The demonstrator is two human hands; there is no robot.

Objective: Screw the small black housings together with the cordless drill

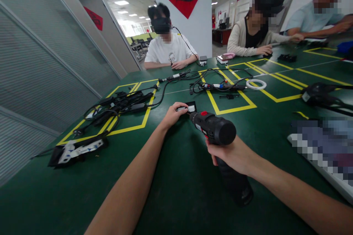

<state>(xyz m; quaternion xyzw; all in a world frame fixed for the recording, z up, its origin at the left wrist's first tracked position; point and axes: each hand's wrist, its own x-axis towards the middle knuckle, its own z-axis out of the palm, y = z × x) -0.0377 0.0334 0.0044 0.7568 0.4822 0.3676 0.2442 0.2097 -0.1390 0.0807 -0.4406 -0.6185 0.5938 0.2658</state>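
Observation:
My right hand (234, 156) is closed round the handle of a black cordless drill (213, 127) with a red switch on top. The drill lies level, its chuck pointing away from me at a small white piece (191, 108). That piece sits on a flat black part (190, 103) on the table. Fingers of my left hand (174, 113) are bent and pressed on the white piece from its left side. Whether the drill's tip touches it is hidden by the chuck.
The green table (176, 191) has yellow tape outlines. Tangled black cables (127, 101) lie left, beside a black-and-white device (79, 150). An electric screwdriver (220, 86) and a white ring (256, 84) lie beyond my hands. Three people sit around the table. A blurred-out screen (325, 150) is at right.

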